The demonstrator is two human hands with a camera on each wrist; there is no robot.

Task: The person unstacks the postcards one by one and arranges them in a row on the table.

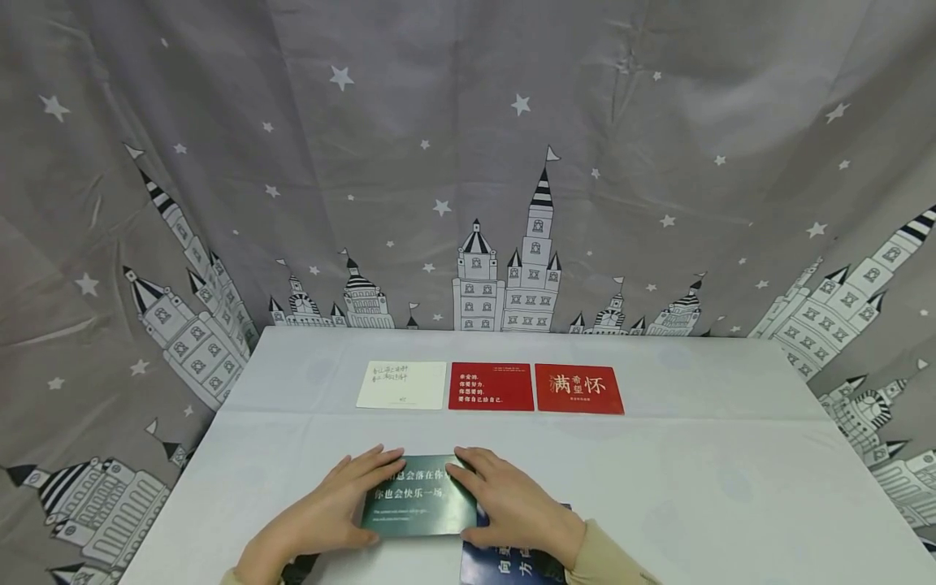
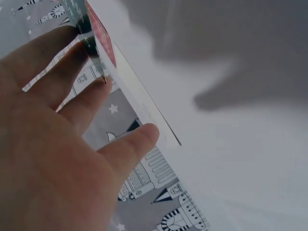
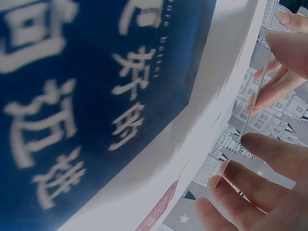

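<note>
A green postcard (image 1: 420, 508) with white printed text is held level above the white table, a hand at each short side. My left hand (image 1: 340, 496) grips its left side, fingers at the far corner and thumb near the close corner. On the opposite side my right hand (image 1: 512, 496) holds it the same way. Seen from the left wrist, fingertips meet the edge of the green card (image 2: 86, 36). The right wrist view shows that card (image 3: 243, 127) edge-on between thumb and fingers. Below my right hand lies a dark blue postcard (image 1: 486, 561), partly covered by the hand and sleeve.
Along the back of the white table (image 1: 702, 479) lie three cards in a row: a cream card (image 1: 402, 390), a red card (image 1: 491, 396) and another red card (image 1: 580, 396). Behind them hangs a grey curtain (image 1: 409, 179) printed with castles and stars.
</note>
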